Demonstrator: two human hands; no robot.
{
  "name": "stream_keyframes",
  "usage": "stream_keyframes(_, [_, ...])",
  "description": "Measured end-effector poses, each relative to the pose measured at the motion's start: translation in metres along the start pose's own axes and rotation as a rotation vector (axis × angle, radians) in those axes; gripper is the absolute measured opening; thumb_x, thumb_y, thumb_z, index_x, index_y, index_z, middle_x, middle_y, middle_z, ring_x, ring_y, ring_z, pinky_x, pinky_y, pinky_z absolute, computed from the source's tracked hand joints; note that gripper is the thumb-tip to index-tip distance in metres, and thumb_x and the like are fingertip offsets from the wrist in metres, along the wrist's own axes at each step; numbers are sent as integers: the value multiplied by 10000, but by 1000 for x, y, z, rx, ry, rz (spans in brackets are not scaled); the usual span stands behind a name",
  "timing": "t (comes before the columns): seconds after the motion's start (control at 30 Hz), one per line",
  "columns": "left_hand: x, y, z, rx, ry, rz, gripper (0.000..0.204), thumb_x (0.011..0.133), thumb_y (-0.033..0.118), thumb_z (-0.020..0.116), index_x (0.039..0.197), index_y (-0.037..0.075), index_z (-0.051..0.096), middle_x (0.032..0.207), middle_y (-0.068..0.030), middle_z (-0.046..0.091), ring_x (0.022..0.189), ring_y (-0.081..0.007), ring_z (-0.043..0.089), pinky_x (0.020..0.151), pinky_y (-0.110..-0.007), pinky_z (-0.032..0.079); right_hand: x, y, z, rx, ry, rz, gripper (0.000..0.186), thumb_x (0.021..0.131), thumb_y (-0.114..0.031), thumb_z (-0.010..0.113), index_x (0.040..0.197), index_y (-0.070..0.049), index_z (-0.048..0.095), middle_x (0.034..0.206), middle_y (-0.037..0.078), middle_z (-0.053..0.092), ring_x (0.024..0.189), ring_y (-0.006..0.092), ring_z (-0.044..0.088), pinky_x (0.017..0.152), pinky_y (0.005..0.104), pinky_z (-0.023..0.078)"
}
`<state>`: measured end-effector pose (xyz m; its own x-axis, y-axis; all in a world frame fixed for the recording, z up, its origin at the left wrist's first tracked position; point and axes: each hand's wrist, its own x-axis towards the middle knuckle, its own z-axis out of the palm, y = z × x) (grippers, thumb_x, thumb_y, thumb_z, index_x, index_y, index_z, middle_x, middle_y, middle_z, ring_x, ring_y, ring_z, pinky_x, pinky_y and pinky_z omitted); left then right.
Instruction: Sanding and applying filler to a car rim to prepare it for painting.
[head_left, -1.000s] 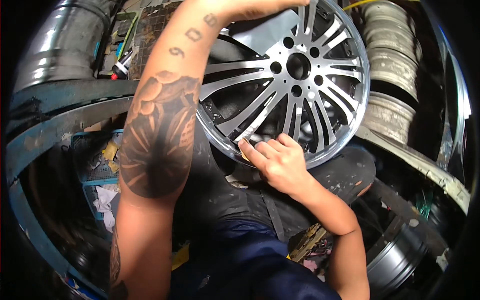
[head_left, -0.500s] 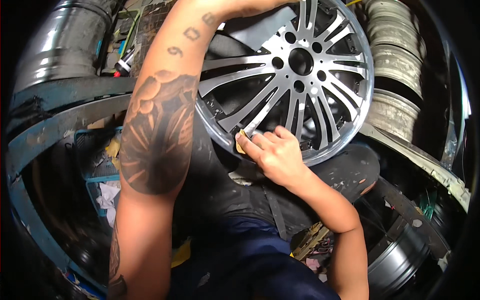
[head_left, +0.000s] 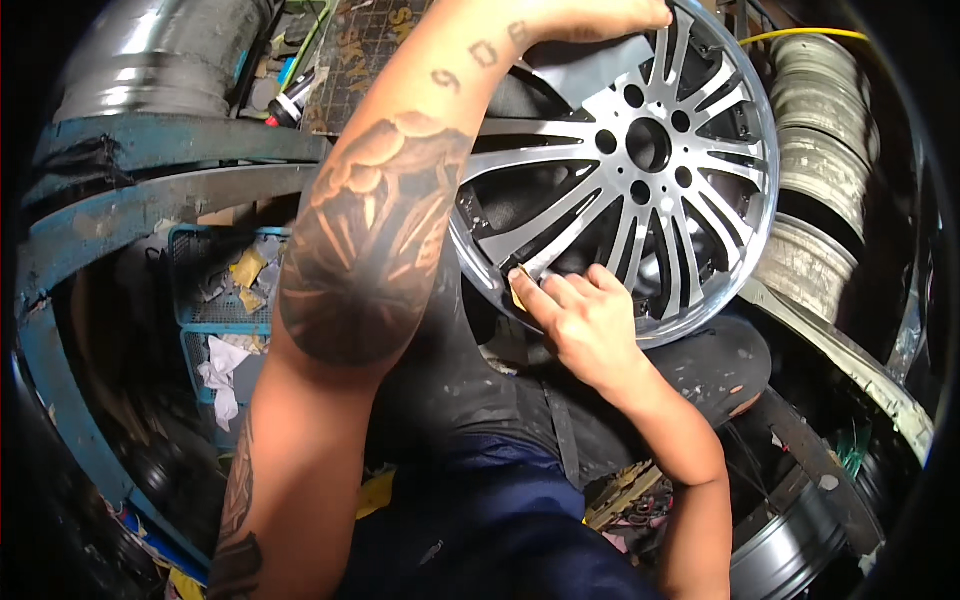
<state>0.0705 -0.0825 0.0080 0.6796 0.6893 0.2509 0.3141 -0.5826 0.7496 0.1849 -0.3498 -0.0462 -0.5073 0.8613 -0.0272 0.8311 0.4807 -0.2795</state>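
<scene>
A multi-spoke alloy wheel [head_left: 640, 165] with a bright machined face and dark recesses leans across my legs. My left hand [head_left: 600, 18] is at its upper edge, a thumb-like digit over the front near the rim; the other fingers run out of the picture. Below that hand a smooth grey sheet [head_left: 590, 70] covers part of the upper-left spokes. My right hand [head_left: 590, 320] is at the lower-left rim. Its index finger presses a small yellow piece of sandpaper [head_left: 519, 292] against the lip by a spoke end, with the other fingers curled.
Worn wheel barrels [head_left: 822, 150] are stacked at the right, and a large metal barrel [head_left: 160, 60] stands at the upper left. Blue metal bars [head_left: 130, 150] cross the left side. Blue baskets [head_left: 210, 325] hold scraps and white tissue [head_left: 222, 370]. Another rim [head_left: 800, 545] lies lower right.
The wheel and both hands sit farther right and slightly lower in the picture, as do the surroundings. The right hand keeps the sandpaper at about the same spot on the rim.
</scene>
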Motion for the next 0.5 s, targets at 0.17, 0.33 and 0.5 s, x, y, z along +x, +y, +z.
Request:
stream_keyframes(0.17, [7, 3, -13, 116, -91, -8, 351, 988, 314, 579, 983, 3, 743, 988, -241, 725, 955, -376, 705, 855, -454, 548, 5, 2, -1, 3, 11, -2, 464, 812, -148, 657, 1271, -126, 722, 740, -14, 565, 647, 153, 591, 640, 345, 395])
stream_keyframes(0.33, [-15, 15, -27, 100, 89, 36, 349, 984, 305, 583, 986, -2, 748, 951, -242, 726, 939, -368, 710, 848, -450, 551, -4, 0, 5, 38, 25, 8, 527, 773, -143, 669, 1297, -134, 719, 726, -11, 536, 644, 166, 585, 650, 339, 402])
stream_keyframes(0.5, [-3, -22, 6, 155, 212, 98, 352, 962, 322, 614, 947, -1, 752, 939, -235, 728, 910, -373, 709, 834, -438, 552, -3, -4, -4, 30, 18, 37, 491, 778, -141, 684, 1267, -133, 730, 711, -15, 534, 635, 159, 581, 628, 345, 400])
